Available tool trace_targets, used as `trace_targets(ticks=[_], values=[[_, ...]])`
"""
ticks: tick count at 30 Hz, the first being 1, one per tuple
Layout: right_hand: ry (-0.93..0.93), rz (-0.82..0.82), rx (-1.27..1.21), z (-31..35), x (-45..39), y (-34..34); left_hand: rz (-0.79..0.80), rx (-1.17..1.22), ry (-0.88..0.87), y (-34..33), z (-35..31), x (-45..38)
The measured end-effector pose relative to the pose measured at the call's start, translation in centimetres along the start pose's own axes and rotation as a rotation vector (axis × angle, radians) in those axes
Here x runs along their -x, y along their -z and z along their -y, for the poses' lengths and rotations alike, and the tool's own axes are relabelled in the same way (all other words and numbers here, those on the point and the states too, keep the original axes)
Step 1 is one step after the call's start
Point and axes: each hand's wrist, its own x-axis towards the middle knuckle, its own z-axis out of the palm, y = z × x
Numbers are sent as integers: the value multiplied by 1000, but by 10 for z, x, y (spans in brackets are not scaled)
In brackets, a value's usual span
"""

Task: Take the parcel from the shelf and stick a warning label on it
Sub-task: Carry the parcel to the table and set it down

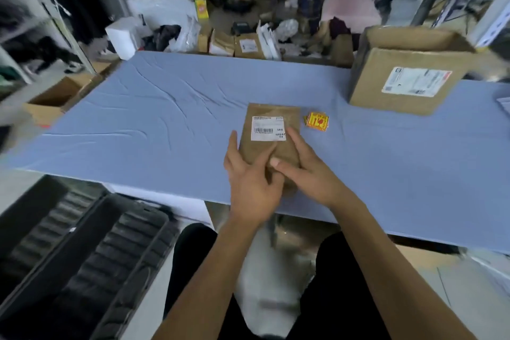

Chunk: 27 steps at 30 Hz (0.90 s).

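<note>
A flat brown paper parcel [271, 119] with a white shipping label [267, 128] lies on the blue table [154, 119], near its front edge. My left hand [252, 185] grips the parcel's near left side, thumb along its left edge. My right hand [306, 171] rests on the parcel's near right part, fingers spread over its top. A small stack of yellow and red warning labels [317, 121] lies on the table just right of the parcel, untouched.
A big cardboard box [405, 74] with a shipping label stands at the table's back right. Shelves behind hold cluttered parcels and bags [248, 44]. An open carton [60, 96] sits left of the table. Black crates [82, 257] are on the floor at my left.
</note>
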Motion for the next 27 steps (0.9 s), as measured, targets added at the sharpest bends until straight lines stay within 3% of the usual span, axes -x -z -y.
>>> trace_targets(ticks=[3,7,11,14,20,27], values=[[-11,51,-2,2,4,-5,-56,-197,-6,-6,2,6],[-4,54,0,0,1,15,-63,-144,-35,-4,9,-1],[129,-40,332,-17,-21,42,93,17,-181,21,39,-27],[210,-53,339,-21,-37,44,225,89,-195,40,62,-55],[307,-227,400,-28,-74,16,14,13,-242,37,88,-93],[300,-309,462,-31,-128,12,107,-104,-216,37,114,-152]])
